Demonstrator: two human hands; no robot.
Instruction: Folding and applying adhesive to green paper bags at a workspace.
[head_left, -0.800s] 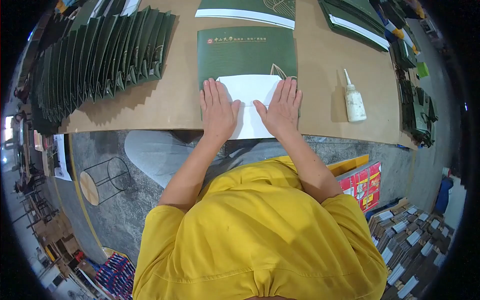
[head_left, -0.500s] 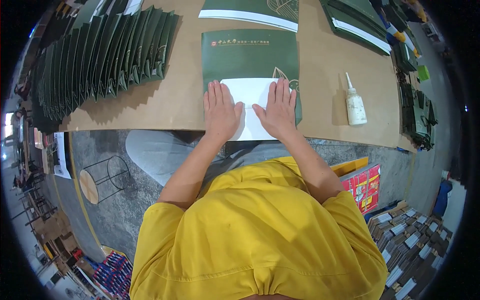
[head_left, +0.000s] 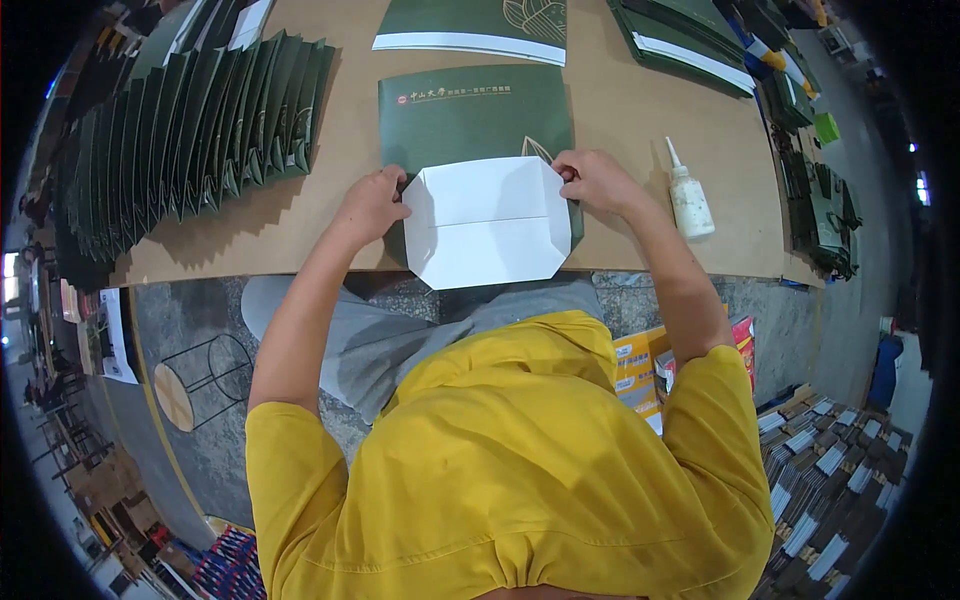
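A flat dark green paper bag [head_left: 470,115] lies on the brown table [head_left: 620,110] in front of me, its white folded bottom flap [head_left: 487,222] facing up and hanging a little over the near edge. My left hand [head_left: 371,203] pinches the flap's left corner. My right hand [head_left: 596,180] pinches its right corner. Both hands sit at the fold line, fingers curled onto the paper.
A fanned row of green bags [head_left: 190,125] stands at the left. More flat green bags [head_left: 480,25] lie at the back and right [head_left: 690,45]. A white glue bottle [head_left: 689,200] lies right of my hand. Stacked items [head_left: 830,480] cover the floor.
Both hands were pressing flat on the white flap, side by side. They have slid apart to its left and right corners, and the flap now shows fully, opened into a wide hexagon.
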